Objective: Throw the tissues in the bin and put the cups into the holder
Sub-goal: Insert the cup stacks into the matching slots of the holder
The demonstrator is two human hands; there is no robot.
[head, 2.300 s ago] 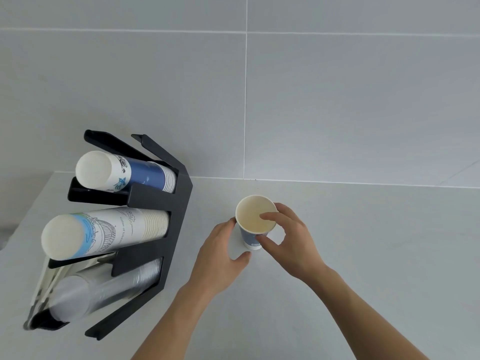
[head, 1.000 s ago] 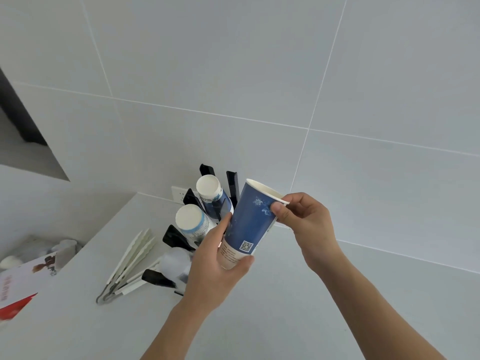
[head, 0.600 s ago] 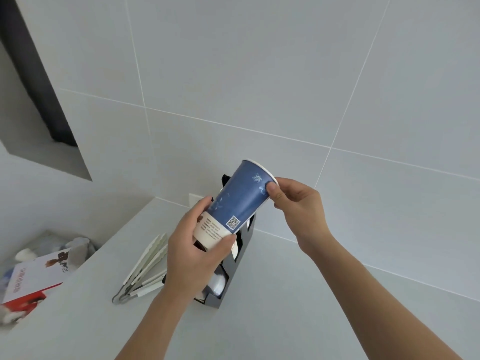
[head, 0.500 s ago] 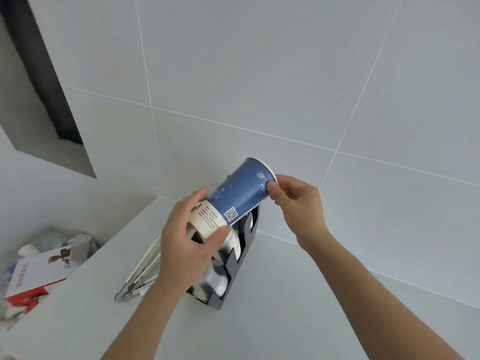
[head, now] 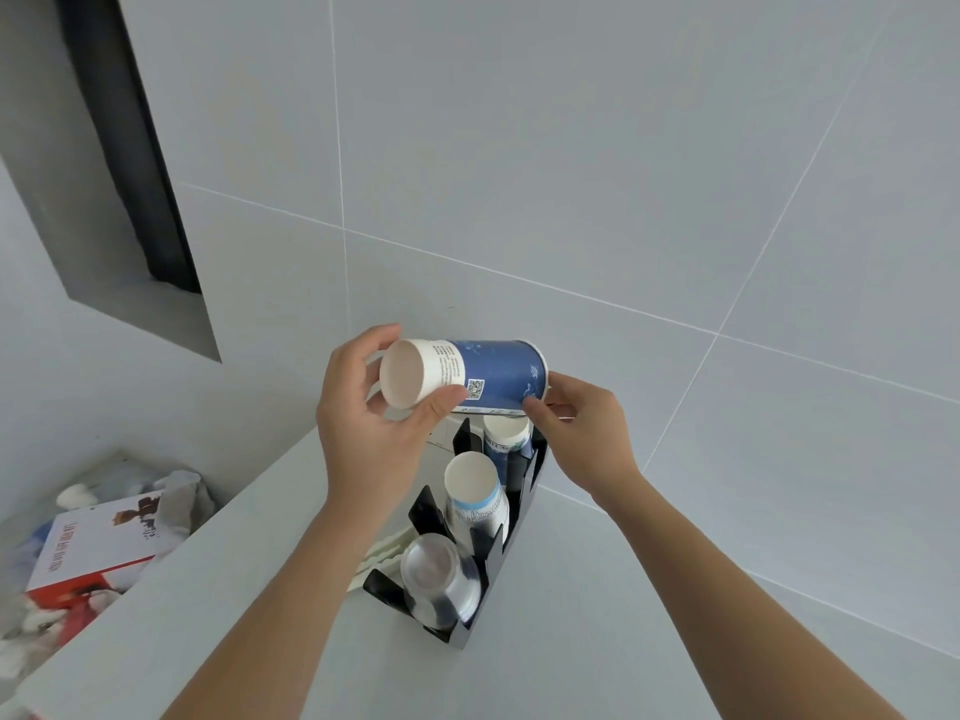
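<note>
Left hand (head: 363,433) and right hand (head: 582,433) clasp the cup (head: 467,374) sideways, aligning it with the stacks in the holder (head: 511,558).

We see a blue paper cup (head: 483,374) held on its side above a black cup holder (head: 511,517); the left hand (head: 371,428) grips its white base end, which faces us; the right hand (head: 584,433) pinches the rim end; below, the holder on the pale counter (head: 597,641) carries three lying stacks: blue cups (head: 506,436), white cups (head: 475,493), clear cups (head: 436,576); at lower left lies a red-and-white box (head: 91,556) among crumpled white tissues (head: 31,623).
</note>
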